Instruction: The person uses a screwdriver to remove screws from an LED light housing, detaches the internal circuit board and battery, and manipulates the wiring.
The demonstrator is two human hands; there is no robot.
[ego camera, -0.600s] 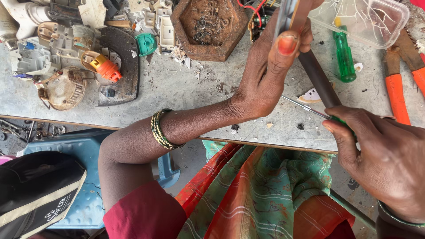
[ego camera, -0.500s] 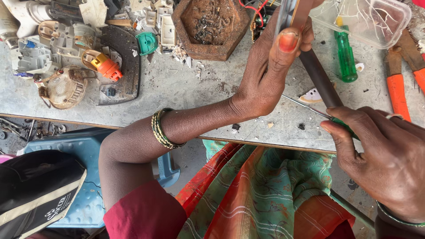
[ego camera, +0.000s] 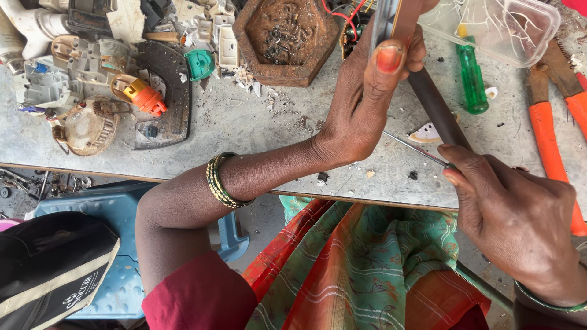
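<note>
Left hand (ego camera: 361, 104) raised above grey worktop (ego camera: 244, 131), fingers pinching flat silvery-and-brown panel (ego camera: 394, 18) at top edge of view. Right hand (ego camera: 520, 223) closed around thin metal screwdriver shaft (ego camera: 413, 146), tip pointing toward left palm. Lying just beyond: green-handled screwdriver (ego camera: 472, 76), orange-handled pliers (ego camera: 553, 134).

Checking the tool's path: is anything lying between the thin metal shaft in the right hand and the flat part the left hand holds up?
Nothing visible does. The thin metal shaft in the right hand points across bare tabletop at the left hand, gripping the flat part.
</note>
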